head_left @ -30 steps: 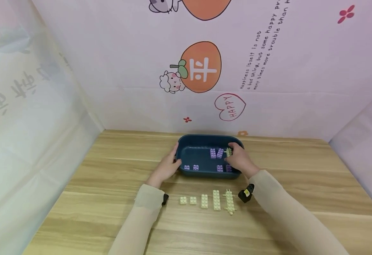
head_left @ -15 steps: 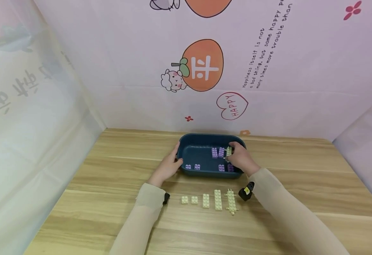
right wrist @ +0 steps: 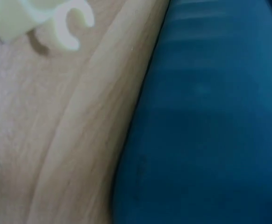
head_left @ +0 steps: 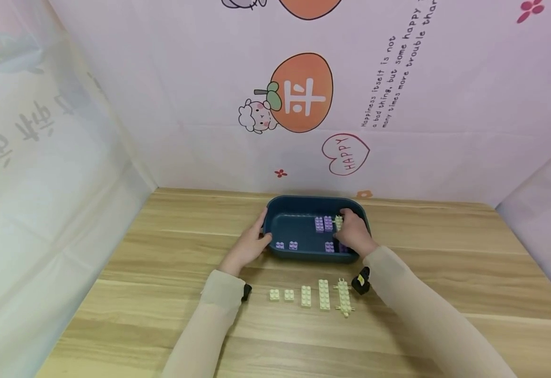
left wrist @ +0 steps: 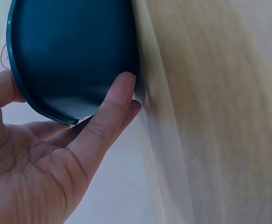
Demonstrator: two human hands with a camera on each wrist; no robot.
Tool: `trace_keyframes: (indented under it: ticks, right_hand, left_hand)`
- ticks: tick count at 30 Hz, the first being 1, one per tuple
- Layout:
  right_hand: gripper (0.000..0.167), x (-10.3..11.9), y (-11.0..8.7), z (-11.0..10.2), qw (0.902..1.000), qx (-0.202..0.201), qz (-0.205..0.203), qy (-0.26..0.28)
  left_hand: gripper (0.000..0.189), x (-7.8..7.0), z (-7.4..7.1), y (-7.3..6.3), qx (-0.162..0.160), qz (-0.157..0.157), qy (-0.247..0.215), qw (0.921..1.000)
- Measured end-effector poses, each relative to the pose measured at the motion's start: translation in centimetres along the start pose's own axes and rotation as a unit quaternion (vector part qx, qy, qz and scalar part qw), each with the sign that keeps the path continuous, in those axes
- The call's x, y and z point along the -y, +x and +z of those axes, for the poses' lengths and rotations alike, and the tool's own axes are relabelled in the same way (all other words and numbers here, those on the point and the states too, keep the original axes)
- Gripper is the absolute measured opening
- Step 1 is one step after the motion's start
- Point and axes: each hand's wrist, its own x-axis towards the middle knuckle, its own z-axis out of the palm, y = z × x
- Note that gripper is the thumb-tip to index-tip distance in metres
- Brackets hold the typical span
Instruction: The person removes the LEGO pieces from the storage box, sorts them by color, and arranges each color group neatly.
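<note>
A dark blue plastic bin stands at the back of the table. My left hand grips its left end; in the left wrist view my left fingers lie against the outer wall. My right hand reaches inside the right end and pinches a pale yellow toy-brick base, partly hidden by the hand. Beside it stand two purple toy bricks. Smaller purple bricks lie along the bin's near wall, one of them partly behind my right hand. The right wrist view shows the bin's outer wall, not my fingers.
In front of the bin, a row of pale yellow bricks lies on the wooden table, with a yellow base with side pegs at its right end. A printed cloth wall rises behind the bin.
The second purple brick has straightened and now sits closer alongside the first. My right hand has shifted slightly left within the bin. My left hand keeps its hold, and the view has tilted slightly.
</note>
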Motion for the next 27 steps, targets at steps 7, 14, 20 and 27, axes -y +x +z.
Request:
trace_keyframes:
  ticks: [7, 14, 20, 27]
  right_hand:
    - [0.078, -0.17, 0.31, 0.05, 0.9999, 0.007, -0.003, 0.008]
    - [0.079, -0.08, 0.38, 0.19, 0.9999, 0.006, 0.000, 0.014]
    - [0.077, 0.08, 0.51, 0.17, 1.0000, 0.001, 0.000, 0.010]
    - [0.077, 0.02, 0.55, 0.11, 1.0000, -0.004, 0.002, -0.003]
  left_hand:
    - [0.071, -0.06, 0.06, 0.04, -0.002, 0.001, 0.002, 1.0000]
    - [0.071, -0.04, 0.03, 0.06, -0.003, 0.000, 0.005, 1.0000]
    - [0.071, -0.10, -0.03, 0.03, -0.005, 0.002, 0.006, 1.0000]
    - [0.071, -0.30, -0.03, -0.09, -0.003, 0.002, 0.006, 1.0000]
